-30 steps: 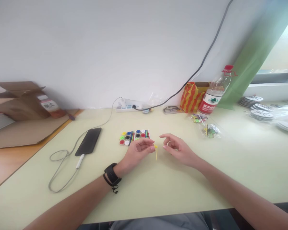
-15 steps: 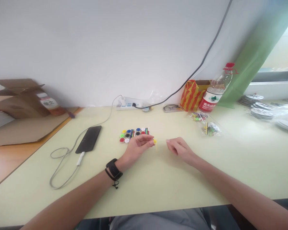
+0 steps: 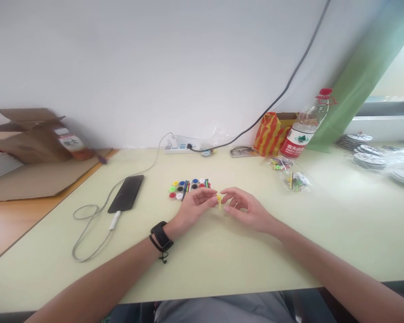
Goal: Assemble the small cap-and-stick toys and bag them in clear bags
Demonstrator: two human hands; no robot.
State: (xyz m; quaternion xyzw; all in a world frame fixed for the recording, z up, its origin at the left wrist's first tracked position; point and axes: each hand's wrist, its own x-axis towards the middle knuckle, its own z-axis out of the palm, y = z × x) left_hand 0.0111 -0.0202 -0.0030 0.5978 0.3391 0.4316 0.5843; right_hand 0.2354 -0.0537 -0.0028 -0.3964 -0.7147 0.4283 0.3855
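Note:
Between the thumb and fingers of my left hand is a small yellow plastic piece, with a thin part hanging down from it. My right hand is just to its right, thumb and fingers apart and curved toward the piece; whether a fingertip touches it I cannot tell. Behind my left hand lie two small sets of round coloured caps in blue, white, black, red, green and yellow, with thin coloured sticks beside them. My left hand hides part of these sets.
A black phone on a white cable lies at left. Along the wall are a power strip, glasses, a striped bag and a large bottle. Small plastic bags of parts and stacked discs are at right.
My right hand has moved left toward the yellow piece, and its fingers have opened from a closed pose. My left hand keeps its hold, almost in place.

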